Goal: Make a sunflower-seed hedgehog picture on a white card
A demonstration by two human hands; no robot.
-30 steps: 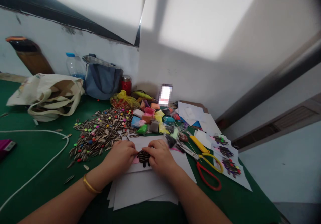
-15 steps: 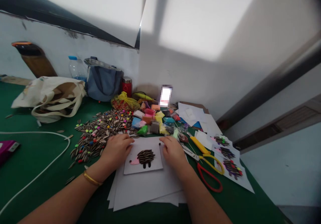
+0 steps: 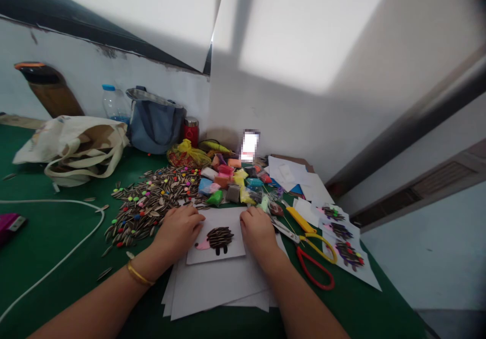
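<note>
A small white paper bearing a hedgehog picture (image 3: 220,237) lies on a stack of white sheets (image 3: 212,288). The hedgehog has sunflower-seed spines, a pink face and black feet. At the paper's upper left edge, my left hand (image 3: 178,232) has its fingers bent and closed against it. My right hand (image 3: 260,232) sits at the upper right edge with curled fingertips on the paper; anything beneath them is hidden. Close to its right lie scissors (image 3: 317,273) with one red and one yellow handle, and a yellow cutter (image 3: 301,219).
A heap of sunflower seeds (image 3: 152,202) with coloured balls lies left; packets of coloured clay (image 3: 233,193) are behind. Finished hedgehog pictures (image 3: 349,255) lie right. A cloth bag (image 3: 76,136), blue bag (image 3: 155,123), red flask (image 3: 191,132) and phone (image 3: 249,145) stand along the wall. A white cable (image 3: 56,263) runs left.
My right hand has moved slightly left over the paper's edge, and the small black dot by its fingertips is now covered. My left hand has shifted slightly inward.
</note>
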